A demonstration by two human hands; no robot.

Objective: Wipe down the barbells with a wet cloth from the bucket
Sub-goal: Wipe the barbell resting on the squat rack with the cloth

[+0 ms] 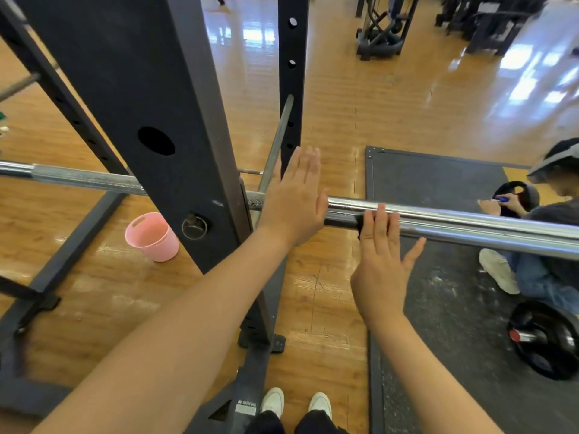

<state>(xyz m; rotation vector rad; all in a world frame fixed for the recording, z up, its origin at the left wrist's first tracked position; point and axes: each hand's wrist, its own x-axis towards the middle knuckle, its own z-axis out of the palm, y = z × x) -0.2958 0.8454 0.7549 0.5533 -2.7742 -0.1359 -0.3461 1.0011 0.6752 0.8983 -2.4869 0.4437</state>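
Note:
A chrome barbell (pixel 454 222) lies across a black rack, running from the left edge to the right edge. My right hand (pixel 380 264) presses a dark cloth (pixel 361 223) against the bar's near side with straight fingers; most of the cloth is hidden under the fingers. My left hand (pixel 296 198) is flat with fingers straight, held over the bar just right of the rack post, and holds nothing. A pink bucket (pixel 153 238) stands on the wooden floor to the left, behind the post.
The black rack upright (pixel 175 120) and its base frame (pixel 59 264) fill the left side. A dark rubber mat (pixel 438 189) lies to the right, where a person (pixel 551 233) sits handling a weight plate. Another black plate (pixel 545 339) lies on the mat. My feet (pixel 296 402) are below.

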